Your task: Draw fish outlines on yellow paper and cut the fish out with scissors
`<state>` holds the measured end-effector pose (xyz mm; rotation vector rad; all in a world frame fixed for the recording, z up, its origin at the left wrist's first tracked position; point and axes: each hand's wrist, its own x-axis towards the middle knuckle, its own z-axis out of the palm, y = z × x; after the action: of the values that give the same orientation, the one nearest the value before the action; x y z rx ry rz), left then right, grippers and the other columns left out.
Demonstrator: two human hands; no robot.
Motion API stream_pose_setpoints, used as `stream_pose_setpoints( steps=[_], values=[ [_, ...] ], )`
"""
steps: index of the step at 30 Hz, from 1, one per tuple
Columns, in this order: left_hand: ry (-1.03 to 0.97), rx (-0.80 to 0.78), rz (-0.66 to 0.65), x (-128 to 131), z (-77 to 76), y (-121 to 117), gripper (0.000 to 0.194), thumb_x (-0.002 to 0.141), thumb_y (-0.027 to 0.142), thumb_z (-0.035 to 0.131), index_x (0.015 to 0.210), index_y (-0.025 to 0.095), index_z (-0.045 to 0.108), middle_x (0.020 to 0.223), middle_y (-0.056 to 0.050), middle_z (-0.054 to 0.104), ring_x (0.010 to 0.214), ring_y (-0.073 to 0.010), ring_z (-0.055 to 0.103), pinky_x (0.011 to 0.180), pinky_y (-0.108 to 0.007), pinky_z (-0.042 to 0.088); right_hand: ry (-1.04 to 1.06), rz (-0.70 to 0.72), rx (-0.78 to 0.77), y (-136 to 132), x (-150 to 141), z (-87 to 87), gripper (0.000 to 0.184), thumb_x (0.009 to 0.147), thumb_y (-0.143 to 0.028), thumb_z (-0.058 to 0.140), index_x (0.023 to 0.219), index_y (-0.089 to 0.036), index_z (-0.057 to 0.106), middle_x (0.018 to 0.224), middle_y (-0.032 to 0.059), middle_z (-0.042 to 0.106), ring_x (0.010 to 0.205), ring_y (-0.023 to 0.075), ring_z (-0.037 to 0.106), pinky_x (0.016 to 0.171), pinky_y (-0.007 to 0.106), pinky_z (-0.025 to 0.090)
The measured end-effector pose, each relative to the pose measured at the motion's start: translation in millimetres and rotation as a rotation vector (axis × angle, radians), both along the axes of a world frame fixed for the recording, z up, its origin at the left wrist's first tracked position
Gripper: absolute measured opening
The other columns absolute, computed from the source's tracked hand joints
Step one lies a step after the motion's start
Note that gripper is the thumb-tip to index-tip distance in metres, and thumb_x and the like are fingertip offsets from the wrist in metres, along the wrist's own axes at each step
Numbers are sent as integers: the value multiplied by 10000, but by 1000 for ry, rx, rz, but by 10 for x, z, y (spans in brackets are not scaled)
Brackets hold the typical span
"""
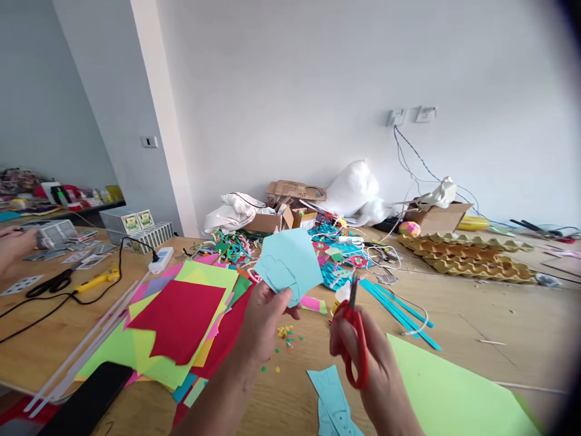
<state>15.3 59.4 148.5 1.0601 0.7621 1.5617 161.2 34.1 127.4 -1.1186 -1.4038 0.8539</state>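
Note:
Between the thumb and fingers of my left hand (267,309) is a light blue sheet of paper (293,257), held up above the table with a pencil outline drawn on it. My right hand (367,345) grips a pair of red-handled scissors (356,333), blades pointing upward, to the right of the sheet and apart from it. Blue paper offcuts (333,399) with drawn lines lie on the table below, between my forearms. Small confetti pieces (285,333) are scattered beneath my left hand.
Coloured paper sheets (186,309) are stacked at left, beside a black phone (91,396), a yellow glue gun (97,280) and black scissors (49,283). A green sheet (454,387) lies right. Egg cartons (467,257) and cardboard boxes (267,223) stand behind. Another person's hand (18,245) shows far left.

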Motion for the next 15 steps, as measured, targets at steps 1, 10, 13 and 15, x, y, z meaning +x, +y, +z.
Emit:
stream_pose_setpoints(
  steps=[1,10,13,15],
  values=[
    [-20,11,22,-30,31,-9,116,686,262,609,714,155,575,594,15,564,563,-119,512,511,-233,443,-51,68,5,-21,-20,-19,356,858,-531,440,680,-224,460,542,-41,475,509,138,427,490,246,339],
    [-49,76,65,-12,-4,-79,77,753,254,581,775,180,587,737,-6,628,721,-149,559,702,-257,442,-42,237,-89,-173,-240,-56,385,783,-596,511,592,-265,466,480,-16,479,469,181,437,453,277,360],
    [-74,69,59,36,-32,-83,89,752,246,580,814,184,594,730,2,615,667,-134,533,645,-243,440,-26,244,-90,-174,-239,-34,358,758,-570,559,564,-277,490,466,-6,490,459,195,444,437,282,369],
    [-76,66,41,62,-46,-86,83,746,252,584,782,177,591,692,4,591,636,-129,520,606,-234,436,-21,235,-86,-178,-229,-21,348,756,-556,571,566,-273,502,470,-9,493,459,192,443,443,280,373]
  ],
)
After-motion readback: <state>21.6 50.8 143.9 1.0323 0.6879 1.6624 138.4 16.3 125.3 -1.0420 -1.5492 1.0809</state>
